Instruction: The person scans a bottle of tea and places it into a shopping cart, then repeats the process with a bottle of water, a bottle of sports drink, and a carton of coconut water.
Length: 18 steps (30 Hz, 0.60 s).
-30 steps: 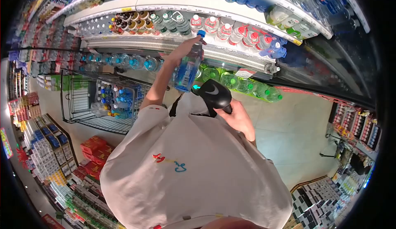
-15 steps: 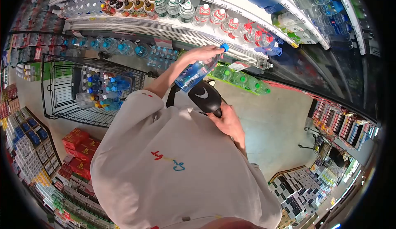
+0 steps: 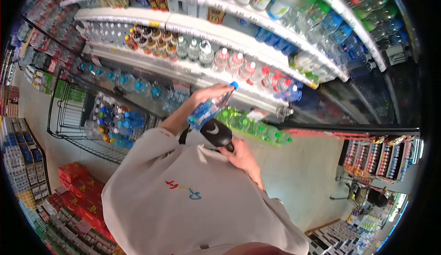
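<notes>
Near the middle of the view, my left hand (image 3: 209, 94) is closed round the upper part of a clear bottle (image 3: 205, 111) with a blue cap and a blue label. The bottle leans, cap up and to the right. Just below its base is a black handheld scanner (image 3: 216, 134). My right hand (image 3: 241, 156) grips the scanner by its handle, close in front of the light shirt. Whether bottle and scanner touch is hard to tell.
Shelves of bottles (image 3: 220, 61) run across ahead. Green bottles (image 3: 259, 130) stand low beyond my hands. At the left is a metal cart (image 3: 69, 133) holding many bottles. Red boxes (image 3: 80, 184) lie lower left, and a stocked rack (image 3: 374, 158) stands right.
The camera view has tilted up, showing more upper shelves. Both hands, with the bottle and scanner, appear lower and slightly further left. Their grips look the same.
</notes>
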Each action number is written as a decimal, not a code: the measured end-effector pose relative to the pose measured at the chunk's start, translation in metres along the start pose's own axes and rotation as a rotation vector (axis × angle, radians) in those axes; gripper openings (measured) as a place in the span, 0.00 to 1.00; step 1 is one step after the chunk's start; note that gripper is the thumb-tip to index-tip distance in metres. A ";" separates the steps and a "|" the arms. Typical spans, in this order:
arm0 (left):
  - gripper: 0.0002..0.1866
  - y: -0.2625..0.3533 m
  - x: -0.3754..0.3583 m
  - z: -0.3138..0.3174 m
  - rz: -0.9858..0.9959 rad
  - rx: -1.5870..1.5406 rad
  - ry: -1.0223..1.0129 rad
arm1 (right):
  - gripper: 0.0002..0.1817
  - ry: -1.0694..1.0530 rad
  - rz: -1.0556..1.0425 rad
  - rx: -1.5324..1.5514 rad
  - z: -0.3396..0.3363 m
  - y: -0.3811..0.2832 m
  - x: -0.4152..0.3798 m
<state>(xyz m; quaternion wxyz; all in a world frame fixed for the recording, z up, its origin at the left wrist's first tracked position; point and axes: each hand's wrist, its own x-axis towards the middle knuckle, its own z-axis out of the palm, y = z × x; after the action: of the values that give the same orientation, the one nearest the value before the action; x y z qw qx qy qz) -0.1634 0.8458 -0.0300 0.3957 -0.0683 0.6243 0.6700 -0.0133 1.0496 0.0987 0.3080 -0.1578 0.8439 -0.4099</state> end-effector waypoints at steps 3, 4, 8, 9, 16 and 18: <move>0.25 0.002 -0.006 0.004 -0.006 -0.017 0.019 | 0.22 -0.017 -0.036 0.018 0.000 0.015 -0.005; 0.25 0.000 -0.005 0.006 -0.004 -0.005 0.024 | 0.22 0.005 -0.066 0.010 0.002 0.023 -0.007; 0.26 -0.014 0.002 0.016 0.066 0.020 0.000 | 0.22 -0.002 -0.142 0.020 -0.001 0.042 -0.019; 0.26 -0.014 -0.001 0.021 0.096 0.031 0.010 | 0.22 -0.007 -0.163 0.035 -0.003 0.042 -0.024; 0.27 -0.035 -0.012 0.048 0.113 0.170 0.049 | 0.23 -0.060 -0.161 0.114 -0.007 0.063 -0.058; 0.26 -0.047 -0.016 0.058 0.082 0.146 0.105 | 0.23 -0.110 -0.055 0.080 -0.007 0.067 -0.067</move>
<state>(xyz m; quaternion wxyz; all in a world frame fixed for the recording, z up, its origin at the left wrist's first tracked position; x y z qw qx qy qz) -0.1001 0.8856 -0.0452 0.3387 -0.0489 0.6937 0.6337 0.0320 1.1301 0.0753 0.3486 -0.1910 0.8039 -0.4423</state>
